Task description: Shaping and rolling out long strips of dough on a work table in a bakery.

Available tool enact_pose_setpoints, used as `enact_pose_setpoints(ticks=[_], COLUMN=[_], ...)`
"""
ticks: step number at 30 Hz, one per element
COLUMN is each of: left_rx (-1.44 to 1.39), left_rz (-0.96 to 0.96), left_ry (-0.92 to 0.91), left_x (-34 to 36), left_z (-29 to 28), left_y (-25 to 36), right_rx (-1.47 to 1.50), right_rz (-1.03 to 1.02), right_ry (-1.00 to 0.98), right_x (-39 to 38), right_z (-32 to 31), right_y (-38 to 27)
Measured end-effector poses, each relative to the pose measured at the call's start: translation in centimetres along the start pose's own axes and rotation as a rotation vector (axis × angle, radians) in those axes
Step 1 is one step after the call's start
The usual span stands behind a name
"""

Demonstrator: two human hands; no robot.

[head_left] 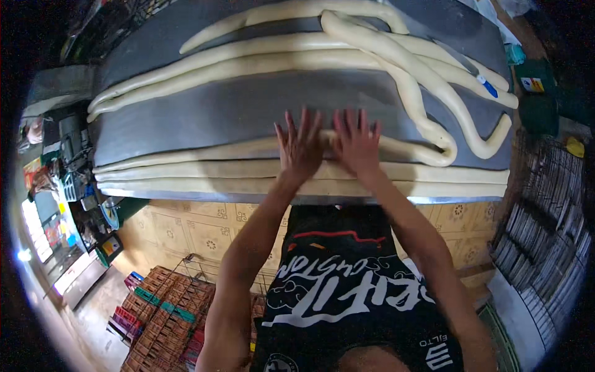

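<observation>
Both palms lie flat on a long pale dough rope (242,149) near the front of a grey worktable (204,108). My left hand (301,149) has its fingers spread and pointing away from me; my right hand (358,144) rests close beside it in the same way, fingertips slightly blurred. Rightward, this rope bends into a loop and runs back up the table. Two straight dough strips (161,186) lie along the front edge, partly covered by my wrists. Further back stretch several more dough ropes (266,65), some crossing at the right.
A knife with a blue handle (488,87) lies among the dough at the far right. Stacked brown crates (164,316) stand on the floor at the lower left. Metal racks (539,229) are at the right, and a dark green bin (538,102) is beyond the table's right end.
</observation>
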State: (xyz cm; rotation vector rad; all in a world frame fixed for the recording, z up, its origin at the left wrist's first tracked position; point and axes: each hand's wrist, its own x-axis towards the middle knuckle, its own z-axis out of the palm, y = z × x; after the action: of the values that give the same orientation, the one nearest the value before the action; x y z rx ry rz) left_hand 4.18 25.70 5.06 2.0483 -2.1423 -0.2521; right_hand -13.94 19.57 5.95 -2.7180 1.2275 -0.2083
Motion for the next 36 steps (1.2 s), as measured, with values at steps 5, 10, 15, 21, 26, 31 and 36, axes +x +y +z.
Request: enact_pose_setpoints(ticks=[5, 10, 15, 21, 26, 31, 36], left_rx=[-0.022, 0.009, -0.035, -0.104, -0.919, -0.852, -0.864], left_rz=[0.027, 0.068, -0.175, -0.255, -0.521, -0.580, -0.973], left_ry=[0.069, 0.001, -0.072, -0.198, -0.035, 0.233, 0.333], left_x=[-4.0, -5.4, -1.7, -7.4, -0.2, 16.8, 29.7], left_z=[1.0, 1.4, 0.8, -3.2, -0.6, -0.3, -1.5], left_y=[-0.7, -0.1, -0.5, -4.1, 4.8, 8.7, 3.0], right_rx=[-0.143, -0.086, -0.143, 0.731, 0.213, 0.042, 0.181], right_rz=[-0.016, 0.007, 0.151, 0.277, 0.301, 0.308, 0.337], right_ry=[-0.053, -0.084, 0.054, -0.090, 0.344, 0.154, 0.129], right_x=[-4.1, -5.8, -0.9, -8.4, -9.8, -14.8, -13.4], right_z=[2.0, -0.2, 0.3, -6.8, -7.9, -7.5, -8.2], right_y=[0.2, -1.7, 0.9, 9.9, 29.8, 38.7, 38.9])
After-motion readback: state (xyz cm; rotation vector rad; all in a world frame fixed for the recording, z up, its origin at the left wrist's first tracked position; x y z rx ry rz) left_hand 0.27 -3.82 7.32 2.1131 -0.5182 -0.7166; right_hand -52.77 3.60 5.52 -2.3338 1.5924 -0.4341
